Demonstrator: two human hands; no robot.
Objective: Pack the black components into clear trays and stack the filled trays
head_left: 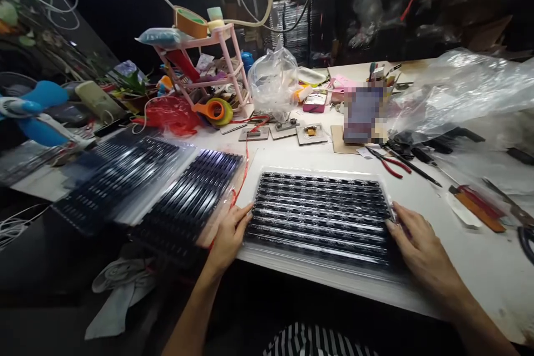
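A clear plastic tray with rows of black strips lies in front of me near the table's front edge. My left hand pinches its left edge between thumb and fingers. On the right edge, my right hand grips the same tray, thumb on top. To the left lies another tray of black strips, and beyond it a further stack of similar trays, blurred. A red ribbon runs between the middle tray and the tray in front of me.
Red-handled pliers and other tools lie right of the tray on the white table. Behind are small metal plates, a pink rack and clear plastic bags. A blue fan stands far left.
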